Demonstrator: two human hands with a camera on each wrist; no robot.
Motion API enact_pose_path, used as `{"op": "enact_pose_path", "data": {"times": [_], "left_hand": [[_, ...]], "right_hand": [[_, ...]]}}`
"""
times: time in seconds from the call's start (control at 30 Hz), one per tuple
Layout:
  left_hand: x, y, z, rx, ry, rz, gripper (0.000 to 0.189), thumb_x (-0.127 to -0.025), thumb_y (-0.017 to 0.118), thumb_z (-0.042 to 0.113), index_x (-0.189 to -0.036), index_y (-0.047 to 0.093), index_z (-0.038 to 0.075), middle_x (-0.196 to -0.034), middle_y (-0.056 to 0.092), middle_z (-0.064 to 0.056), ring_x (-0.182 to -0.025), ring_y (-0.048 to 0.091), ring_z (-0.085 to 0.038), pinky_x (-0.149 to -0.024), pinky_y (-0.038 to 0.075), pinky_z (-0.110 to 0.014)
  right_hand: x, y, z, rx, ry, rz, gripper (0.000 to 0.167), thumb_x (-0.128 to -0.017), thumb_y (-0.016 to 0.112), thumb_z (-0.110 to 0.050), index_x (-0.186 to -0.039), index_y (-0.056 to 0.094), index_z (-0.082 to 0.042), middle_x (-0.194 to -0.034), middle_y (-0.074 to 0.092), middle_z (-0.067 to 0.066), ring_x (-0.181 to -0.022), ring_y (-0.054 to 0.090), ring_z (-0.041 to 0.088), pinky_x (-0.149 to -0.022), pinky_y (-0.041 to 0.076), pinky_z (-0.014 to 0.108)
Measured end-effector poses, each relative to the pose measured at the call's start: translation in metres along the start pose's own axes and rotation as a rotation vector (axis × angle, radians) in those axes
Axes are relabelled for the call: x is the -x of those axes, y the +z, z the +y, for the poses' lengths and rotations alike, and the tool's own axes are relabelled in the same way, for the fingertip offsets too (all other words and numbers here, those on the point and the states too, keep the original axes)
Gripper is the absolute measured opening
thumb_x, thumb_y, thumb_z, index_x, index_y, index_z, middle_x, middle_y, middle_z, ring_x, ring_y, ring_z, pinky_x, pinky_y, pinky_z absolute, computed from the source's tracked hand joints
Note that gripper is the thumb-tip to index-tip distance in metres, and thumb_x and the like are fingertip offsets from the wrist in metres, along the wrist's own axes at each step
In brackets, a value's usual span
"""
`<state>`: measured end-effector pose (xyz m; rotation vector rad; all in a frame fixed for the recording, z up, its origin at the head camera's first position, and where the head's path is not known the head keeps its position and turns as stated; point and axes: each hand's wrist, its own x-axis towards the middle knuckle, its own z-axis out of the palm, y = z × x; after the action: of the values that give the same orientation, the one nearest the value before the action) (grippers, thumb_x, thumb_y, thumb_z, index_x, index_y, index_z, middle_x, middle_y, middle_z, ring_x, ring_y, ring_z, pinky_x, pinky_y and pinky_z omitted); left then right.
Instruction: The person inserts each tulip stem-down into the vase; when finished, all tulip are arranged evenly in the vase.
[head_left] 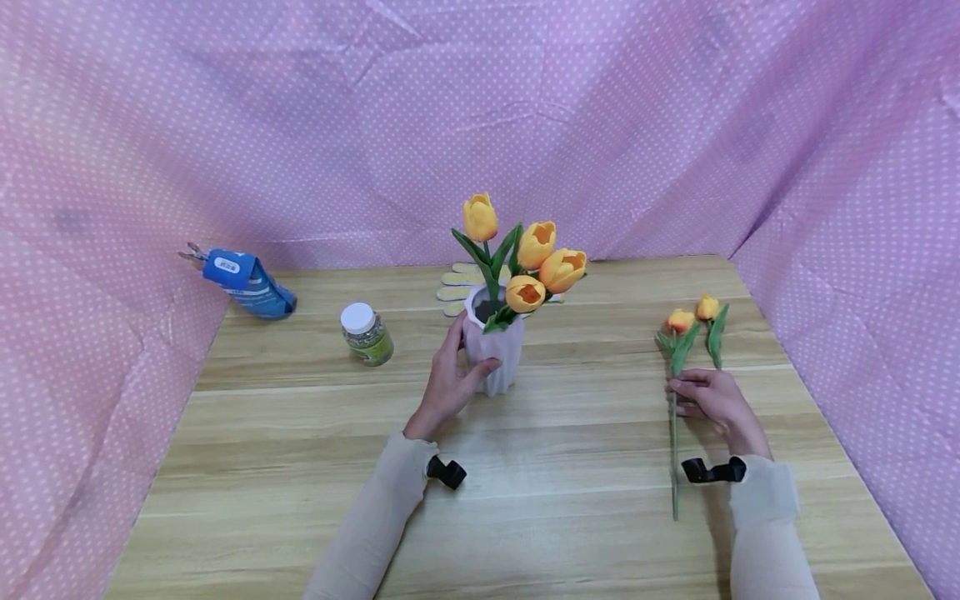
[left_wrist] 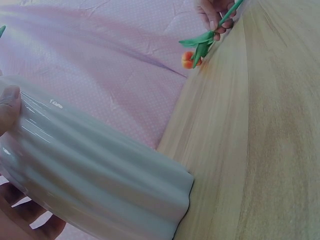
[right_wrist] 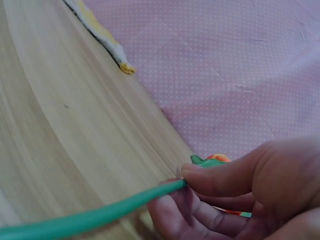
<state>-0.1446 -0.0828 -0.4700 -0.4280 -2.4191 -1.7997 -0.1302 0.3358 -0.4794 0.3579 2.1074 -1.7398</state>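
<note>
In the head view a white ribbed vase (head_left: 497, 354) stands upright at mid-table, holding several yellow-orange tulips (head_left: 537, 244). My left hand (head_left: 448, 383) grips its left side, thumb across the front; the left wrist view shows the thumb and fingers around the glossy vase wall (left_wrist: 100, 160). To the right, my right hand (head_left: 716, 402) pinches the green stem of a single tulip (head_left: 680, 322) just below its leaves. The right wrist view shows that stem (right_wrist: 100, 217) between thumb and fingers, the bloom mostly hidden behind the hand. Another tulip (head_left: 707, 307) lies just beyond.
A clear jar with a white lid (head_left: 358, 318) stands left of the vase. Farther left is a blue folded bag (head_left: 255, 283) with a clip on top. A yellow-and-white glove (head_left: 454, 287) lies behind the vase. Pink dotted cloth (head_left: 637, 125) hangs around the wooden table (head_left: 285, 467).
</note>
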Motion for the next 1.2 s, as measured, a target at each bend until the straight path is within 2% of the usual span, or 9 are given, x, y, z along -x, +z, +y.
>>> {"op": "enact_pose_path", "data": {"times": [0.1, 0.23, 0.37, 0.6, 0.93, 1.2], "left_hand": [[0.000, 0.000, 0.001, 0.003, 0.001, 0.002, 0.083, -0.092, 0.071, 0.040, -0.158, 0.026, 0.018, -0.150, 0.050, -0.010, -0.132, 0.055, -0.031, -0.111, 0.045, -0.054], [0.000, 0.000, 0.000, 0.008, 0.001, 0.002, 0.084, -0.091, 0.070, 0.044, -0.158, 0.025, 0.019, -0.151, 0.050, -0.010, -0.133, 0.054, -0.031, -0.111, 0.045, -0.054], [-0.001, 0.001, -0.001, 0.011, 0.002, 0.000, 0.084, -0.091, 0.071, 0.043, -0.158, 0.025, 0.019, -0.151, 0.050, -0.010, -0.133, 0.054, -0.031, -0.111, 0.045, -0.054], [-0.001, 0.001, 0.001, 0.014, 0.001, 0.000, 0.084, -0.091, 0.071, 0.044, -0.158, 0.026, 0.018, -0.150, 0.050, -0.010, -0.131, 0.055, -0.032, -0.111, 0.045, -0.055], [0.000, 0.001, 0.001, 0.011, -0.020, -0.001, 0.083, -0.091, 0.073, 0.037, -0.158, 0.026, 0.018, -0.150, 0.050, -0.010, -0.132, 0.055, -0.032, -0.111, 0.046, -0.055], [0.000, 0.000, 0.002, 0.017, -0.017, -0.002, 0.086, -0.091, 0.072, 0.043, -0.158, 0.025, 0.018, -0.152, 0.048, -0.010, -0.135, 0.053, -0.032, -0.112, 0.044, -0.056]], "right_hand": [[-0.001, 0.001, 0.001, -0.095, -0.011, -0.030, 0.009, -0.099, 0.056, 0.000, -0.107, 0.060, -0.001, -0.081, 0.072, -0.014, -0.075, 0.070, 0.002, -0.068, 0.061, 0.020], [-0.001, 0.003, 0.004, -0.244, -0.043, -0.084, 0.017, -0.099, 0.055, 0.002, -0.097, 0.065, -0.011, -0.084, 0.075, -0.008, -0.078, 0.072, 0.005, -0.070, 0.062, 0.022], [-0.001, 0.006, 0.007, -0.377, -0.090, -0.152, 0.026, -0.100, 0.051, 0.005, -0.095, 0.069, -0.013, -0.088, 0.076, -0.003, -0.083, 0.074, 0.009, -0.073, 0.063, 0.025], [0.000, 0.012, 0.011, -0.557, -0.187, -0.246, 0.036, -0.102, 0.041, 0.009, -0.102, 0.072, -0.009, -0.095, 0.077, 0.004, -0.089, 0.075, 0.014, -0.077, 0.063, 0.029], [0.002, 0.022, 0.006, -0.696, -0.249, -0.195, 0.035, -0.102, 0.041, 0.009, -0.103, 0.072, -0.006, -0.092, 0.075, 0.005, -0.088, 0.074, 0.014, -0.076, 0.063, 0.029], [0.003, 0.029, 0.005, -0.776, -0.286, -0.134, 0.029, -0.101, 0.043, 0.009, -0.104, 0.069, -0.002, -0.094, 0.074, 0.005, -0.090, 0.074, 0.015, -0.078, 0.063, 0.032]]}}
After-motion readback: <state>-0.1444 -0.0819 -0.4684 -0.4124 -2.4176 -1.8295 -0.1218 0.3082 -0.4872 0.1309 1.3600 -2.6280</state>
